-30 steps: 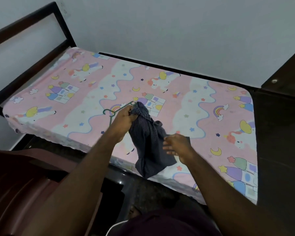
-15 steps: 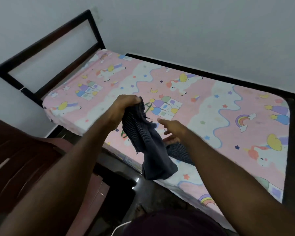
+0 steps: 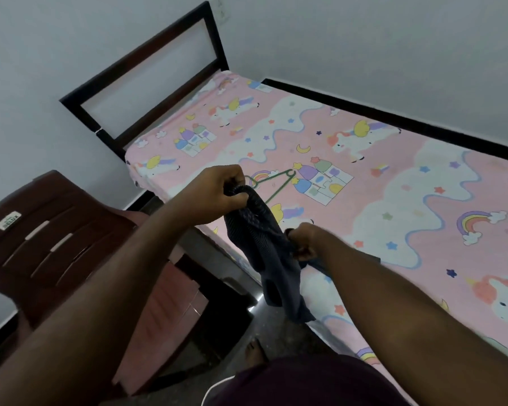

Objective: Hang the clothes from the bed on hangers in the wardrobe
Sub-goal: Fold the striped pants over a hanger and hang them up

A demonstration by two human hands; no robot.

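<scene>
One dark blue ribbed garment (image 3: 264, 259): left hand (image 3: 217, 190) fingers clenched round its top, right hand (image 3: 304, 241) fingers pinching its side. One thin green hanger (image 3: 279, 184) just beyond the left fingers.

Bed (image 3: 393, 177) runs along the far wall (image 3: 364, 54), its headboard (image 3: 147, 83) at the left end in the room corner. Chair (image 3: 56, 230) stands left of the bed, just beside the bed's near corner. Garment (image 3: 264, 244) hangs over the bed's near edge, gripped at its top by the left hand (image 3: 217, 191) and lower right by the right hand (image 3: 304, 241); hanger (image 3: 279, 183) sits just behind the left hand, over the sheet, one end running behind the garment.
</scene>
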